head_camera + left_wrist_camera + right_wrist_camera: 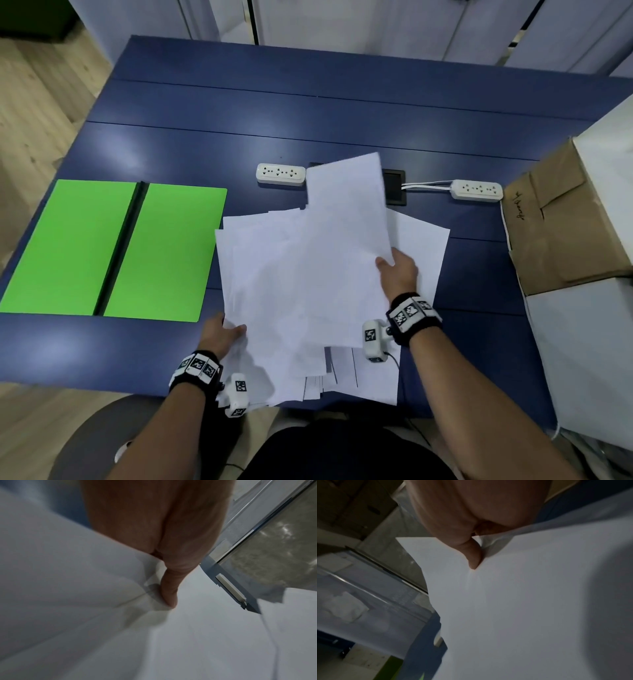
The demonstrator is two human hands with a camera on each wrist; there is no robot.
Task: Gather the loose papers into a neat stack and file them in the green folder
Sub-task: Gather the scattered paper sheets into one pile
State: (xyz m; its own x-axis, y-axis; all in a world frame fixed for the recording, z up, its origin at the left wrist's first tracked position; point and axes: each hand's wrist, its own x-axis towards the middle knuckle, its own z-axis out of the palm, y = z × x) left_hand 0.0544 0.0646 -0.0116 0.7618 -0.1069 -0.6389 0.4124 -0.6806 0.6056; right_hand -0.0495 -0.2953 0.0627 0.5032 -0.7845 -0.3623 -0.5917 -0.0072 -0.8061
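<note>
while my right hand (399,274) pinches the right edge of a raised sheet (346,246), thumb on top and the rest of the fingers hidden under it, my left hand (219,334) grips the near left corner of the loose papers (274,291), thumb laid over the top page. in the left wrist view that thumb (169,592) presses flat on white paper; in the right wrist view my thumb (473,557) dents the sheet it holds. the papers lie fanned and uneven across the middle of the blue desk (308,113), some hanging past the near edge. the green folder (113,250) lies open and flat on the left of the desk, just beside the pile, its dark spine running near to far. on the far side of the papers sit a white power strip (281,174) and, to the right, a second power strip (476,190), with a dark panel (395,188) between them, partly covered by the raised sheet. a brown cardboard box (561,226) stands at the right edge.
</note>
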